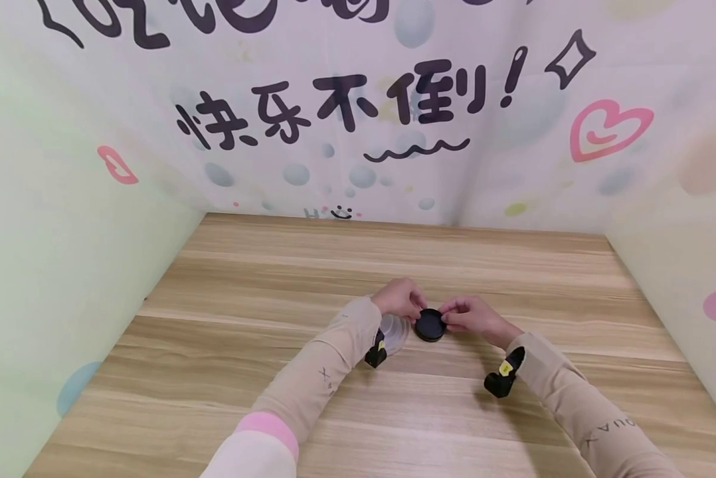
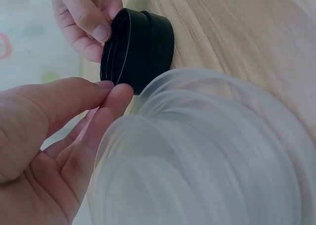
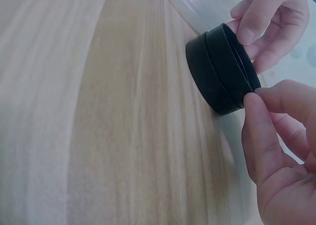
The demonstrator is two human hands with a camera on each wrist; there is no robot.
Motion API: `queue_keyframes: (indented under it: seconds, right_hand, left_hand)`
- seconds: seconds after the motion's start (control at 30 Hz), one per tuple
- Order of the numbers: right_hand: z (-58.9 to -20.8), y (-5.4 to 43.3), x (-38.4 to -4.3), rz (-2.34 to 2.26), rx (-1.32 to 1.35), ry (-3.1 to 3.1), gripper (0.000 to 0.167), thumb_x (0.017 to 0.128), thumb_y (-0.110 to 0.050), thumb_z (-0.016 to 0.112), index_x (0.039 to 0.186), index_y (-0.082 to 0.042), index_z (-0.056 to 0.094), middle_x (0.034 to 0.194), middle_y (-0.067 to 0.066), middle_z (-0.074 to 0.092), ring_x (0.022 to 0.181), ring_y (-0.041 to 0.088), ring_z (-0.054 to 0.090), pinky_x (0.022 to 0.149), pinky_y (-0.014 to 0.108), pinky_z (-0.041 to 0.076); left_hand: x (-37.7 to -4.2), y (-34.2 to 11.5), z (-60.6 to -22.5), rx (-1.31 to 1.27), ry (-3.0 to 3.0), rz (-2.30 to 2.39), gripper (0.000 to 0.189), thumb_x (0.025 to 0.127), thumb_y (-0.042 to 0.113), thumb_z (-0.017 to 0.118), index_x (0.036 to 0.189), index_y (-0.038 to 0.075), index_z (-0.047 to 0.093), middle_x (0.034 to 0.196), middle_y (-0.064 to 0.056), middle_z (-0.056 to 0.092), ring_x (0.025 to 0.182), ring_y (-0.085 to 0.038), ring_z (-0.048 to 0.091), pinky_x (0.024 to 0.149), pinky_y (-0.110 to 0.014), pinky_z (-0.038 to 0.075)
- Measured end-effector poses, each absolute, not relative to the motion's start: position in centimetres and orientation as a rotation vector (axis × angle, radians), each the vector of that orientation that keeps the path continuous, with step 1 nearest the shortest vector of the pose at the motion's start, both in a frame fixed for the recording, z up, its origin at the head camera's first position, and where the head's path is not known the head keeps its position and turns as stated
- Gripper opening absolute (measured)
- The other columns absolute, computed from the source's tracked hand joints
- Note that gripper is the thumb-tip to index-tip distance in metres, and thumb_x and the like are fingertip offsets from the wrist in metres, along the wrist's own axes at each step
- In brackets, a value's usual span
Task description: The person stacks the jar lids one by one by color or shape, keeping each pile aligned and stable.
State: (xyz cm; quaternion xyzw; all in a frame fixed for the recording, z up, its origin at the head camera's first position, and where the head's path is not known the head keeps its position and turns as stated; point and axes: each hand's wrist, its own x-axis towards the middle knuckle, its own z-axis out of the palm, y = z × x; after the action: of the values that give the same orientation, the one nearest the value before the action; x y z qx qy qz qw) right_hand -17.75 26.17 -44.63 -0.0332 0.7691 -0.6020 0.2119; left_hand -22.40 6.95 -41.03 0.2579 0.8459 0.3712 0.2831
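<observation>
Both hands are at a shallow round black lid [image 1: 430,324], one on each side of it. It looks like two black pieces stacked, with a seam around the side [image 2: 149,47]. My left hand [image 1: 401,299] pinches its rim between thumb and fingertips. Across from it, my right hand [image 1: 476,316] pinches the opposite rim, thumb and forefinger meeting at the edge in the right wrist view. Beside the lid, under the left wrist, lies a group of clear round plastic pieces [image 1: 397,334], nested or overlapping; the left sleeve partly hides them in the head view.
A wood-grain table [image 1: 262,279] lies under everything. Behind it hangs a printed white cloth [image 1: 346,179] with dark lettering, and pale walls [image 1: 65,232] close in both sides. Each wrist carries a small black camera [image 1: 500,382].
</observation>
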Motion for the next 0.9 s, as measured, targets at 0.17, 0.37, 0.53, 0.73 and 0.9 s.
queue_keyframes:
  seconds: [0.17,0.37,0.53,0.73,0.9]
  right_hand:
    - [-44.85,26.25,-17.79,-1.682,-0.093,2.136,0.029,0.082,0.003,0.057,0.105,0.019,0.049,0.084,0.007,0.061,0.078,0.01,0.058,0.073,0.028,0.051]
    - [-45.02,26.36,-17.79,-1.694,-0.084,2.136,0.028,0.083,0.004,0.056,0.106,0.018,0.049,0.083,0.006,0.061,0.077,0.009,0.058,0.073,0.028,0.051]
    - [-44.91,26.31,-17.78,-1.693,-0.107,2.136,0.029,0.082,0.003,0.057,0.105,0.019,0.049,0.083,0.008,0.061,0.077,0.01,0.058,0.073,0.029,0.051]
    - [-44.79,26.3,-17.8,-1.688,-0.119,2.132,0.029,0.082,0.002,0.057,0.104,0.018,0.049,0.085,0.009,0.061,0.078,0.011,0.059,0.075,0.031,0.051]
    - [-44.91,26.53,-17.72,-1.688,-0.117,2.113,0.029,0.085,-0.002,0.056,0.105,0.017,0.05,0.092,0.009,0.06,0.082,0.011,0.058,0.077,0.032,0.05]
  left_hand:
    - [-22.42,6.96,-41.01,0.697,2.265,0.987,0.019,0.075,-0.01,0.061,0.093,-0.005,0.064,0.073,-0.012,0.065,0.07,-0.027,0.064,0.059,-0.027,0.053]
    - [-22.44,7.03,-40.97,0.709,2.302,0.952,0.018,0.075,-0.008,0.062,0.091,-0.003,0.065,0.07,-0.008,0.065,0.065,-0.022,0.064,0.054,-0.021,0.051]
    - [-22.48,7.04,-40.92,0.713,2.304,0.951,0.018,0.075,-0.008,0.063,0.092,-0.003,0.065,0.07,-0.008,0.064,0.067,-0.024,0.064,0.056,-0.023,0.052]
    - [-22.57,6.99,-40.87,0.719,2.313,0.938,0.018,0.075,-0.007,0.063,0.092,-0.002,0.065,0.071,-0.008,0.065,0.067,-0.023,0.064,0.054,-0.02,0.051]
    - [-22.69,6.89,-40.81,0.739,2.274,0.96,0.023,0.075,-0.008,0.061,0.098,-0.005,0.063,0.078,-0.013,0.065,0.069,-0.024,0.064,0.058,-0.024,0.052]
